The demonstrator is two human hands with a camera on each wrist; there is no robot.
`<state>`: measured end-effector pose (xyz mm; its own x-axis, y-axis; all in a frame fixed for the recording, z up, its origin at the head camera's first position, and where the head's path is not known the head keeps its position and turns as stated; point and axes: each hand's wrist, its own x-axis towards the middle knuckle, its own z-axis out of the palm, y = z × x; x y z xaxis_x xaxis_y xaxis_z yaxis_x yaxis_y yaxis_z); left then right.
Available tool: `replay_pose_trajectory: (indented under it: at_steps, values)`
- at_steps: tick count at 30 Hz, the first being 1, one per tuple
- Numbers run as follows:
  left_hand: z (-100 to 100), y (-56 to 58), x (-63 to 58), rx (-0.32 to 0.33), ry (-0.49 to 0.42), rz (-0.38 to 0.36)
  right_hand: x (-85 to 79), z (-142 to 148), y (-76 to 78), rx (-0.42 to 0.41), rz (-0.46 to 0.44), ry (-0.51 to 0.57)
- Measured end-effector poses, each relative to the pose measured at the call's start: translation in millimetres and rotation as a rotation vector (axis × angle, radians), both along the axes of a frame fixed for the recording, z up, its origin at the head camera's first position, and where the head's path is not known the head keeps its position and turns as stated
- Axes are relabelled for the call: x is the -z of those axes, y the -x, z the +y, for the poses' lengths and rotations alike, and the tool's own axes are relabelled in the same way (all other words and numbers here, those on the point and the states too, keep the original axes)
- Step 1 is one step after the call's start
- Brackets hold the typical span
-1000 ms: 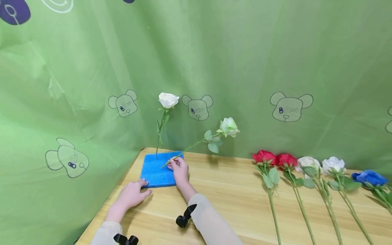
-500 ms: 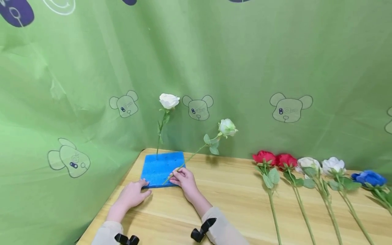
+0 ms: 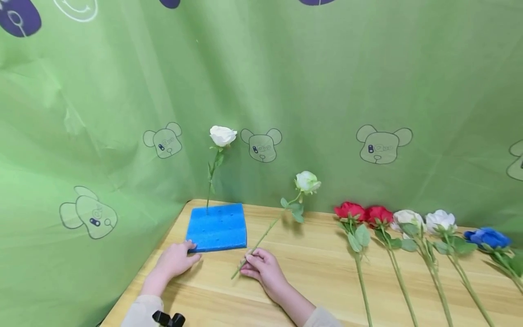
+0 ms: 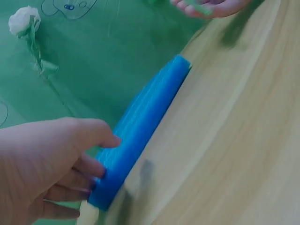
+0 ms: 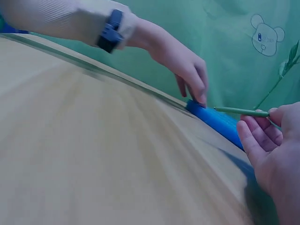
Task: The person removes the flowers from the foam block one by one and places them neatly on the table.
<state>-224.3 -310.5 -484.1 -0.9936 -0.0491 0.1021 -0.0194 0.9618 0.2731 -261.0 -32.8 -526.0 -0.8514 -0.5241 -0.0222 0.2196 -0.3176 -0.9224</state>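
Observation:
My right hand [image 3: 265,272] pinches the lower stem of a pale green-white artificial rose [image 3: 307,181], right of the blue foam board [image 3: 216,227]. The rose leans up and to the right. In the right wrist view, the bare end of its green stem [image 5: 239,111] sticks out past the fingers. My left hand [image 3: 173,260] rests with relaxed fingers on the board's near left corner; the left wrist view shows its thumb [image 4: 105,136] on the board's top. A white rose [image 3: 222,136] stands upright in the board's back left part. Several small holes mark the board.
To the right on the wooden table [image 3: 310,268] lie two red roses [image 3: 350,211], a cream rose [image 3: 408,221], a white rose [image 3: 440,221] and a blue rose [image 3: 487,237], stems toward me. A green curtain [image 3: 286,68] hangs behind and at the left.
My right hand has moved from over the foam board toward me and right, off the board, carrying the pale green-white rose. My left hand has stayed at the corner.

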Motion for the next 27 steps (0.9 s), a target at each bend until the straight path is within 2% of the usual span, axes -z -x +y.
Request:
replay_pose_trajectory:
  at_steps: [7, 12, 15, 20, 27]
  values:
    - [20.5, 19.8, -10.1, -0.066, 0.072, -0.067, -3.2, 44.2, -23.0, -0.061, -0.094, 0.002]
    - [33.0, 24.4, -13.1, -0.062, 0.221, -0.026, -3.3, 74.0, -34.0, -0.135, -0.152, 0.016]
    - [37.2, 24.2, -11.0, -0.077, 0.273, -0.017, -3.1, 91.1, -38.7, -0.204, -0.167, 0.034]
    - [39.5, 23.0, -9.7, -0.092, 0.265, 0.023, -3.8, 116.2, -43.3, -0.290, -0.186, 0.069]
    - [37.3, 22.7, -6.9, -0.101, 0.220, 0.077, -4.2, 137.2, -47.7, -0.295, -0.243, 0.070]
